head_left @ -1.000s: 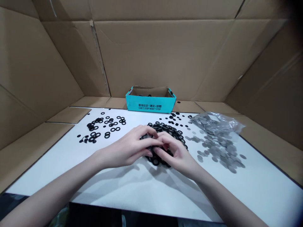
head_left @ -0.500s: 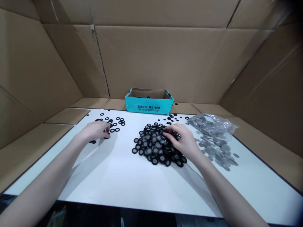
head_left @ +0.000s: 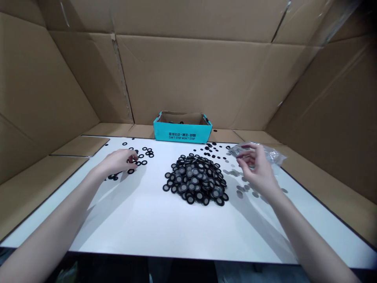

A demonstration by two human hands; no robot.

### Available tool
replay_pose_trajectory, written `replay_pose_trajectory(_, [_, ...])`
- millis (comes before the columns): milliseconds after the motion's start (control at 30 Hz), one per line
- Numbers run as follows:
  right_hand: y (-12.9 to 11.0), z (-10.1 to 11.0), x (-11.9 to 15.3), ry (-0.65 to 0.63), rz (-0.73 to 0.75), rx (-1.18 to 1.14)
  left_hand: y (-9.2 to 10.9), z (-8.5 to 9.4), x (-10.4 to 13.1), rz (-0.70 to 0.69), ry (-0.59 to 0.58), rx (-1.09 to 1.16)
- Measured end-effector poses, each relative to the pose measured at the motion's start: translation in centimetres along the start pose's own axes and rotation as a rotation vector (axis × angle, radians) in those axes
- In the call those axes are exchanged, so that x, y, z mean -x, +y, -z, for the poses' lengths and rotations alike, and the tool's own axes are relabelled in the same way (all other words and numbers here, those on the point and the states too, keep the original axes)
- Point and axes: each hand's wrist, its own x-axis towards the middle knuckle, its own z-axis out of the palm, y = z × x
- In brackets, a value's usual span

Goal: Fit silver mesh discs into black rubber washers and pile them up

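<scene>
My left hand (head_left: 122,160) is low over the scattered black rings (head_left: 144,162) on the left of the white table. Its thumb and fingers are apart, and one black ring (head_left: 130,171) lies just under the thumb. On the right, my right hand (head_left: 255,167) hovers above loose grey discs (head_left: 240,188), fingers curled but spread from the thumb, with nothing visible in them. Between the hands stands a heap of black rings with grey centres (head_left: 194,181). Behind my right hand, a clear plastic bag (head_left: 272,154) is partly hidden.
A turquoise box (head_left: 182,132) with a few dark pieces inside stands at the back of the white table (head_left: 165,232). Small black pieces (head_left: 209,147) are strewn to its right. Cardboard walls (head_left: 188,74) enclose the back and both sides.
My right hand has left the heap and moved right, over the grey discs. My left hand has stayed near the rings; its thumb and fingers are now farther apart, with a ring visible beneath.
</scene>
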Motion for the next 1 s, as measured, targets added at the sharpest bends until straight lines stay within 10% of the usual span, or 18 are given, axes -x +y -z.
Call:
replay_pose_trajectory(367, [8.9,1.7,3.4,-0.187,-0.126,0.533,0.3,-0.3,-0.4,-0.052,0.083,0.074])
replay_pose_trajectory(767, [6.8,3.3,2.0,-0.044,-0.221,0.361,0.7,-0.4,-0.6,-0.086,0.225,0.240])
replay_pose_trajectory(1000, [0.0,1.5,0.9,-0.103,-0.201,0.021,4.2,-0.7,0.7,-0.260,0.294,0.592])
